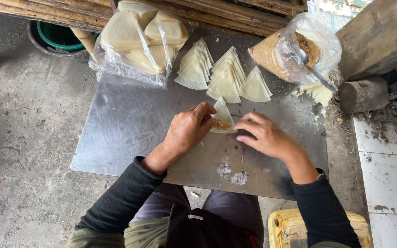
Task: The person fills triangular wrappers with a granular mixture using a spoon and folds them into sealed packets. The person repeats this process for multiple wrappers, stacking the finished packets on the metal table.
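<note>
A pale triangular wrapper (pixel 222 113) lies on the metal sheet (pixel 129 124) with a small heap of brown filling (pixel 221 124) on it. My left hand (pixel 187 130) pinches the wrapper's left edge with its fingers. My right hand (pixel 263 134) rests its fingertips on the wrapper's right edge. Beyond them sit three rows of folded triangular wrappers (pixel 224 76). A clear bag of brown filling (pixel 295 50) with a metal spoon (pixel 315 71) in it lies at the back right.
A plastic bag of round pale wrappers (pixel 138 39) lies at the back left. A green bucket (pixel 58 36) stands on the concrete floor behind it. A log (pixel 363 94) and a wooden block are at the right. A yellow jerrycan (pixel 295 227) stands by my right knee.
</note>
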